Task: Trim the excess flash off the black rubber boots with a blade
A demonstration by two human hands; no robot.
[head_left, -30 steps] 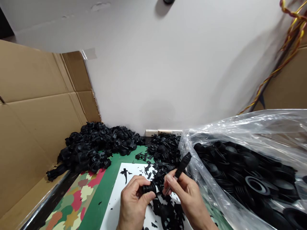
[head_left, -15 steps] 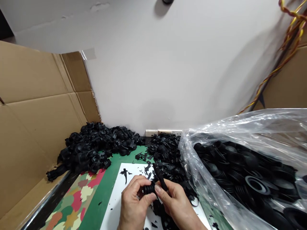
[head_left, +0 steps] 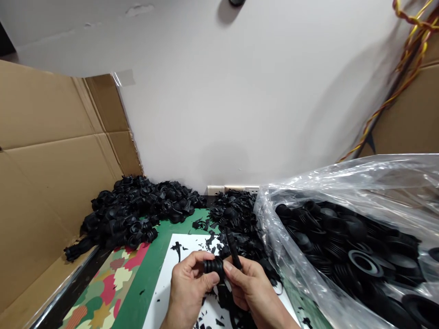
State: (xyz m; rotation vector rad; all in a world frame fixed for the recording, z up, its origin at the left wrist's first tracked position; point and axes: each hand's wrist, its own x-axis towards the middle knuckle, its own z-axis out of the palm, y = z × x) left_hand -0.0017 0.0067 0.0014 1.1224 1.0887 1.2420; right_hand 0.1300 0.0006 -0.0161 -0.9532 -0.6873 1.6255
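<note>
Between the thumb and fingers of my left hand point(head_left: 187, 290) is a ribbed black rubber bellows point(head_left: 213, 266), held sideways. My right hand point(head_left: 252, 283) is closed around a slim black stick-shaped tool point(head_left: 233, 246) that points up and away from me. The right thumb and fingertips meet the right end of the bellows; whether a blade or tip touches it is hidden. Both hands are over a white sheet point(head_left: 159, 290) strewn with black rubber scraps point(head_left: 219, 322).
Ribbed black rubber parts point(head_left: 137, 205) are heaped at the back left beside a cardboard panel point(head_left: 58, 178). Trimmings point(head_left: 236, 210) pile up behind my hands. A clear plastic bag point(head_left: 274, 228) of black bellows stands on the right. Under the sheet lies a green board point(head_left: 135, 292).
The bellows has turned in my left fingers and shows more of its ribs. My right hand and the black tool have shifted slightly right. The view has moved a little.
</note>
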